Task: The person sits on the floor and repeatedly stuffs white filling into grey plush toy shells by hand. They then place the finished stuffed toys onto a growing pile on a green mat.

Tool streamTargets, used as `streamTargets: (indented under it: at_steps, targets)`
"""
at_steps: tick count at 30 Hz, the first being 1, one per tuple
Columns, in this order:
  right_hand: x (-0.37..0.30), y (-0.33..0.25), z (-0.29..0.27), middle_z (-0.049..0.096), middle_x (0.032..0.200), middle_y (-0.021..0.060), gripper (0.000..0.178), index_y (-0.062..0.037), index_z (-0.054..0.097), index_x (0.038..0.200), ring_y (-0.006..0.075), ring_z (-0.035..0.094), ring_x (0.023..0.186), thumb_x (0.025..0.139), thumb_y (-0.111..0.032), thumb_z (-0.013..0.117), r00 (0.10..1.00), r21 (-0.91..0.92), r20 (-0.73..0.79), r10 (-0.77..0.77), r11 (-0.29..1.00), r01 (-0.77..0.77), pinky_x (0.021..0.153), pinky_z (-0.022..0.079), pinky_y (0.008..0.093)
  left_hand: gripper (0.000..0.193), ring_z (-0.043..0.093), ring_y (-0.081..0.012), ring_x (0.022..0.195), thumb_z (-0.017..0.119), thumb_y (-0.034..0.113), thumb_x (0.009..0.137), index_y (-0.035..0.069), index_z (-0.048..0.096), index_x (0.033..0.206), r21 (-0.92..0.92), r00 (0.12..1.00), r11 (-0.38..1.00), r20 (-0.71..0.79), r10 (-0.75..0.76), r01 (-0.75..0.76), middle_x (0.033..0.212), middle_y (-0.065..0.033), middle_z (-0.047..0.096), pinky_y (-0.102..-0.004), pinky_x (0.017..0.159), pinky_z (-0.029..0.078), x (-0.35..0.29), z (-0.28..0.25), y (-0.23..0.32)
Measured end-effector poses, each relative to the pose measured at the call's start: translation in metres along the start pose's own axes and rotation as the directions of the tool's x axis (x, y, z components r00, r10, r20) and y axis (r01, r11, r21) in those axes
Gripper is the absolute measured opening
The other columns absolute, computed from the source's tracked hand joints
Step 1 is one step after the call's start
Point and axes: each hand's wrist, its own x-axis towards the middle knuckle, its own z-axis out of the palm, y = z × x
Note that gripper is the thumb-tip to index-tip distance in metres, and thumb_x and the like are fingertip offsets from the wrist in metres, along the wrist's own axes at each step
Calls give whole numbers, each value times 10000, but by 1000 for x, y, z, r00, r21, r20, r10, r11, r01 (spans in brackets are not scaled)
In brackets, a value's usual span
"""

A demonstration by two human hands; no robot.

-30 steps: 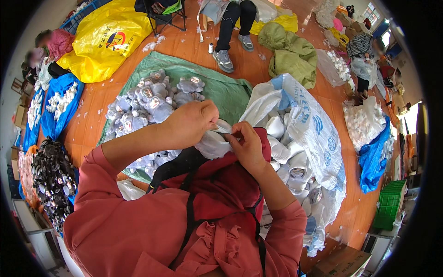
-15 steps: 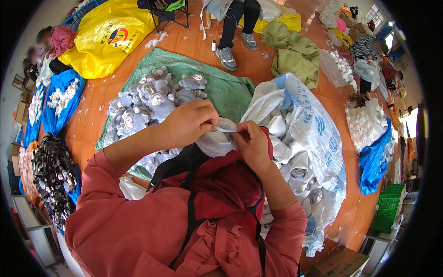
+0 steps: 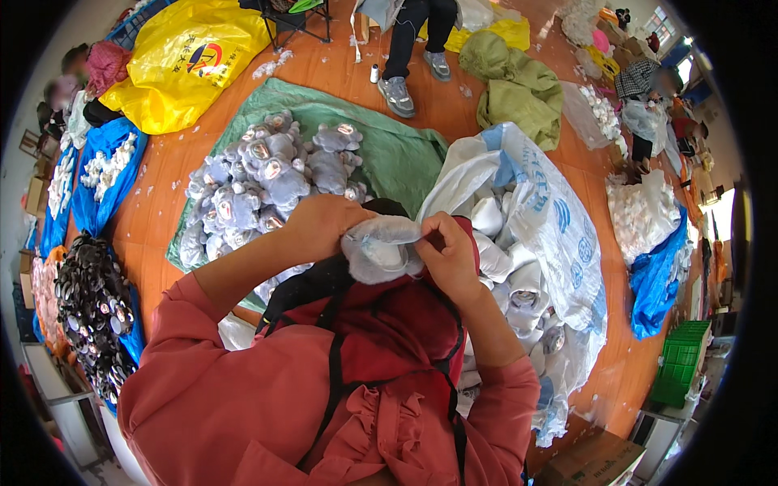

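Note:
Above my lap I hold a pale grey plush piece, with its open side and a white inside showing. My left hand grips its left edge, the fingertips partly hidden behind it. At the right edge, my right hand pinches the fabric between thumb and fingers. Beyond my left hand, a heap of grey plush toys with light faces lies on a green sheet. To the right, next to my right forearm, a white woven sack lies open, with several pale plush pieces inside.
A person's legs and grey shoes are ahead, near a thread spool. Yellow sheeting lies far left, an olive sack far right. Dark round pieces are heaped left; a green crate stands right.
My left hand has come down and slightly left, from over the plush piece to its edge. The piece has turned, showing more of its opening. My right hand keeps its pinch.

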Motion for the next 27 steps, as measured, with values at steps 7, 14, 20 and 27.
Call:
streamTargets:
  at_steps: [7, 14, 20, 27]
  targets:
    - [0, 7, -16, 602, 998, 21, 249, -42, 556, 1075, 128, 592, 879, 857, -9, 672, 999, 62, 30, 16, 998, -18, 776, 484, 270, 291, 684, -223, 793, 765, 144, 712, 94, 729, 996, -345, 983, 929, -70, -171, 137, 874, -64, 716, -345, 671, 527, -5, -4, -15]
    - [4, 20, 7, 510, 1307, 102, 723, 14, 402, 1372, 197, 470, 1231, 858, -349, 758, 997, 384, 76, 19, 922, -47, 1057, 370, 327, 530, 665, -172, 963, 832, 114, 725, 59, 637, 1214, -886, 774, 30, 387, -500, 462, 1092, -55, 693, -322, 752, 544, -6, 1, 7]
    - [-6, 20, 32, 566, 1271, 90, 758, 33, 434, 1355, 178, 525, 1171, 837, -403, 774, 968, 620, 154, 200, 743, -252, 1020, 406, 315, 609, 639, -172, 1037, 866, 93, 690, 39, 614, 1243, -852, 786, 42, 462, -410, 522, 1156, -60, 668, -338, 865, 532, -5, 17, 14]
    - [-17, 37, 35, 647, 1170, 57, 568, 1, 550, 1266, 162, 610, 1055, 824, -250, 802, 971, 718, 137, 198, 655, -235, 930, 485, 314, 638, 648, -162, 972, 899, 217, 670, 33, 625, 1216, -890, 853, 202, 294, -430, 409, 1092, -69, 688, -316, 788, 534, -14, 61, 7]
